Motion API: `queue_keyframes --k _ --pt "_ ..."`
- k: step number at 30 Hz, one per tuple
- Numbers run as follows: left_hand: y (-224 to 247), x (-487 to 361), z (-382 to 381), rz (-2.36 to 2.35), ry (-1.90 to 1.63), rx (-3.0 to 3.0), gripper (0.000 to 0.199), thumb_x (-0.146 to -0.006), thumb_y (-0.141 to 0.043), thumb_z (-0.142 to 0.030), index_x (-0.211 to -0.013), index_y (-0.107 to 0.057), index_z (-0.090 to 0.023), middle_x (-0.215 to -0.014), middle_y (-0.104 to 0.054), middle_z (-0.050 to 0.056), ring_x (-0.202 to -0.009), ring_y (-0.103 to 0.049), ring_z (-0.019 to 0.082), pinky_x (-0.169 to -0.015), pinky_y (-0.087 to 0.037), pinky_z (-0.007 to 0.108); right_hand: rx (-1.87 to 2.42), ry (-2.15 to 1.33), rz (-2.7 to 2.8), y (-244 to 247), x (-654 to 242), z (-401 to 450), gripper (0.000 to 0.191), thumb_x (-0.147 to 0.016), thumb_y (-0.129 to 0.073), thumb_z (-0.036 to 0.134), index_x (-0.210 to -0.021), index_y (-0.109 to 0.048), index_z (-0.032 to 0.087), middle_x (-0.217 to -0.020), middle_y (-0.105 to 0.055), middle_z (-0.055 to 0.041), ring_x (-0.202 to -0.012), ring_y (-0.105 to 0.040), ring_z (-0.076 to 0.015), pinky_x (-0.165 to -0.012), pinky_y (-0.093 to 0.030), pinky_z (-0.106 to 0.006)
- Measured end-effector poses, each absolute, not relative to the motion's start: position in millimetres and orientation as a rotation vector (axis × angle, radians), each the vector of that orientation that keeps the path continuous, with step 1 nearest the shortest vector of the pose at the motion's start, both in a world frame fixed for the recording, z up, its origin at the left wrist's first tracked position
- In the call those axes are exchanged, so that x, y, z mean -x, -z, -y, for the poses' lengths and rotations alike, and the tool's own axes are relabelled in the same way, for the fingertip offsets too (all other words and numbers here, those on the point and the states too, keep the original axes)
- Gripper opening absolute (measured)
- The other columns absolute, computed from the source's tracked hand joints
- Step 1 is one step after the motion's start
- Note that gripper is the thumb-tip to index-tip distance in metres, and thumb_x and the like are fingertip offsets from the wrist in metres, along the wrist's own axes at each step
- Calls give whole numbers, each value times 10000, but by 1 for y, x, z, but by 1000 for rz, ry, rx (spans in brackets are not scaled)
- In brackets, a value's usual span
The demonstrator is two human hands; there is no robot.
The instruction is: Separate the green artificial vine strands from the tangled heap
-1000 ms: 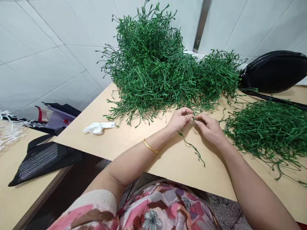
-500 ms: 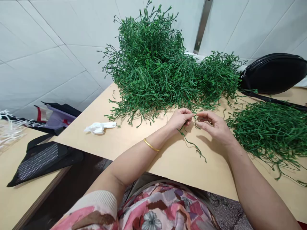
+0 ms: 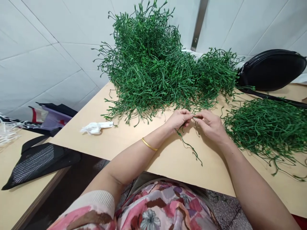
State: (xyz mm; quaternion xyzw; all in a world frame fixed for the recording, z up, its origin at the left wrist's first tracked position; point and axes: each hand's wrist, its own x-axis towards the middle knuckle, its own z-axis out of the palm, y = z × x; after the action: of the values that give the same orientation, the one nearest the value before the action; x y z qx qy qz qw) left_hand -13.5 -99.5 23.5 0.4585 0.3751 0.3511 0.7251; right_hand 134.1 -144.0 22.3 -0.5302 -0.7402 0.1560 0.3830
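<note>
My left hand (image 3: 178, 120), with a gold bangle (image 3: 149, 144) on its wrist, pinches a thin green plastic sprig (image 3: 190, 148), whose lower length hangs over the bare table. My right hand (image 3: 210, 126) meets it, with its fingertips on the sprig's upper part. The fingertips partly hide that part. A large heap of the same green sprigs (image 3: 148, 70) lies just beyond my hands. A smaller, flatter pile of sprigs (image 3: 266, 127) lies to the right of my right hand.
A black handbag (image 3: 271, 70) and its strap lie behind the right pile. A crumpled white tissue (image 3: 96, 127) sits on the tan table (image 3: 127, 143). Left of the table edge are a lower table (image 3: 16, 159), a black mesh bag (image 3: 35, 164) and white strings (image 3: 7, 132). White tiles stand behind.
My right hand has closed from a looser, spread shape and come back onto the sprig beside my left hand. The view has shifted slightly.
</note>
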Motion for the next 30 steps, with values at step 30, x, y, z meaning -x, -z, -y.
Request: queue_keyframes --k 30 --pt "-36 13 108 -828 -875 -1183 163 -608 -619 -15 -555 -504 -118 -489 -513 -47 -444 -418 19 -460 -298 161 1254 -1296 1332 -23 -136 140 399 -701 -627 560 -684 -571 165 -617 -553 -5 -534 -452 -91 -488 -345 -229"
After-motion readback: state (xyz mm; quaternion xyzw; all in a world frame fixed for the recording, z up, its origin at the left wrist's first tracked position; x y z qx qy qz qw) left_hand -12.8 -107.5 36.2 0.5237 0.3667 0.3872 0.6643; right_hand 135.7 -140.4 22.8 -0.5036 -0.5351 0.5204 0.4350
